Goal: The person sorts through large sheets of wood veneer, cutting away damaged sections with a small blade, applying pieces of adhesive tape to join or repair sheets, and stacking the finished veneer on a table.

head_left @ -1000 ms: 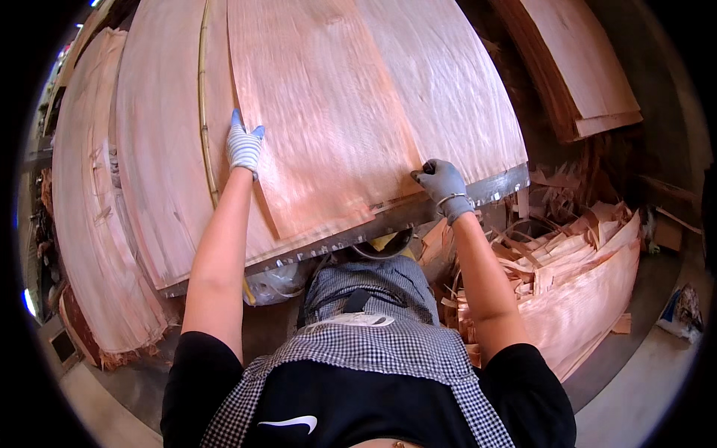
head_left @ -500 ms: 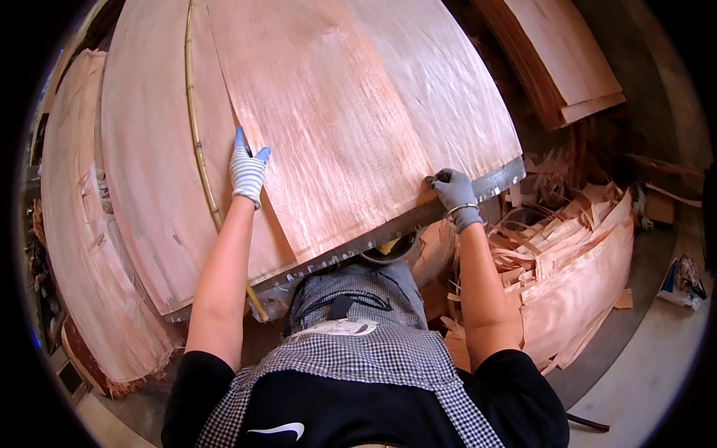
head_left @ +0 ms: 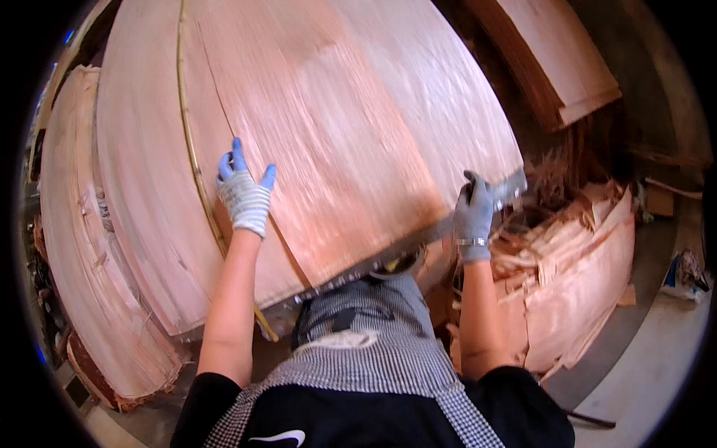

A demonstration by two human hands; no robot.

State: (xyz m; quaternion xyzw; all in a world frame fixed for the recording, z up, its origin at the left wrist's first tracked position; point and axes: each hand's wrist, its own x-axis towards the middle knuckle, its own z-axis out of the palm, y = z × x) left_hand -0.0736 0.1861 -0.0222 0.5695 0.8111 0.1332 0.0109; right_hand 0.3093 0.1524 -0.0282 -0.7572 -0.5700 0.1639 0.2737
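Observation:
Thin reddish wood veneer sheets lie side by side and overlapping on a broad surface. My left hand [head_left: 246,198], in a striped glove with blue fingertips, is spread over the long seam at the left edge of the middle veneer sheet [head_left: 336,149]; whether it touches is hard to tell. To the right, my right hand [head_left: 474,213] wears a grey glove with dark fingertips. It is by the near edge of the paler veneer sheet [head_left: 433,97], fingers loosely bent and slightly apart, with nothing visible in them.
A thin bamboo-like stick [head_left: 185,112] runs lengthwise over the veneer, left of my left hand. Stacked veneer [head_left: 71,224] lies at the far left. A heap of torn veneer scraps [head_left: 567,276] is at right; another veneer stack [head_left: 556,52] stands behind. A dark metal edge [head_left: 351,272] borders the near side.
My right hand has let go of the middle sheet's near right corner and moved right. My left hand has drawn back slightly, its fingers now spread wider. The view has shifted a little.

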